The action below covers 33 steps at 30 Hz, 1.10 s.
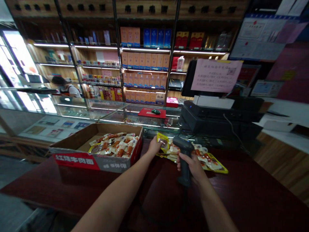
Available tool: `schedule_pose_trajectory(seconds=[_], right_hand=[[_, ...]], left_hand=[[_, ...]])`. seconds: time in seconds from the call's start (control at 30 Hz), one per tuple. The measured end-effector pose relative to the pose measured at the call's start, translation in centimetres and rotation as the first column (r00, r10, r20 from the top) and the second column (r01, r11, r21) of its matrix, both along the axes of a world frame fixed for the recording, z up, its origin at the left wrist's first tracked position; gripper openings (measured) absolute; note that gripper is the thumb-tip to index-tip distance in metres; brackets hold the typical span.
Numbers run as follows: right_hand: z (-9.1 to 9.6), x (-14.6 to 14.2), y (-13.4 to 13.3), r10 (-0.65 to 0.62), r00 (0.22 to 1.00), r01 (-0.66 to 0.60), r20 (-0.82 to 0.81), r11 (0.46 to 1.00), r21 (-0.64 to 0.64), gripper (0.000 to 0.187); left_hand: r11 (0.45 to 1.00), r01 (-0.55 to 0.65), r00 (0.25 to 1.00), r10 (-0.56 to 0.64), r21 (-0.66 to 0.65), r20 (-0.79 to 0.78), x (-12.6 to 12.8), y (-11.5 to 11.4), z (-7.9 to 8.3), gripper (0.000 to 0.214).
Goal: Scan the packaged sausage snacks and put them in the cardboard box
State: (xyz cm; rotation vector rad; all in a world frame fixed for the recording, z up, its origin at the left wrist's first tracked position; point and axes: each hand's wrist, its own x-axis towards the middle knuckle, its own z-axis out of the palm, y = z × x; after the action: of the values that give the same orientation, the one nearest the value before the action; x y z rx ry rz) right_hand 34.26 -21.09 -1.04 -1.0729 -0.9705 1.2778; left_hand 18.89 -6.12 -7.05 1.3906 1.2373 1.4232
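My left hand (154,146) is closed on a small yellow snack packet (163,140), held up just above the dark red counter (241,193). My right hand (191,164) grips the handle of a black barcode scanner (184,158), whose head sits right beside the packet. Under and behind both hands lies a loose pile of yellow and red snack packets (207,159). To the left stands an open cardboard box (96,151) holding several more of the same packets.
A black cash register with a screen and a pink notice (216,75) stands behind the pile at the right. A glass display counter (72,109) runs along the back left, where another person (64,87) sits. Stocked shelves (145,64) fill the rear wall.
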Motion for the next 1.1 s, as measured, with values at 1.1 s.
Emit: schedule_pose_trajectory(seconds=[1.1], right_hand=[[-1.0, -5.0, 0.4, 0.139, 0.989, -0.137, 0.048, 0.989, -0.048, 0.033]], left_hand=[[0.841, -0.3, 0.307, -0.361, -0.449, -0.881, -18.0, -3.2, 7.2, 0.018]])
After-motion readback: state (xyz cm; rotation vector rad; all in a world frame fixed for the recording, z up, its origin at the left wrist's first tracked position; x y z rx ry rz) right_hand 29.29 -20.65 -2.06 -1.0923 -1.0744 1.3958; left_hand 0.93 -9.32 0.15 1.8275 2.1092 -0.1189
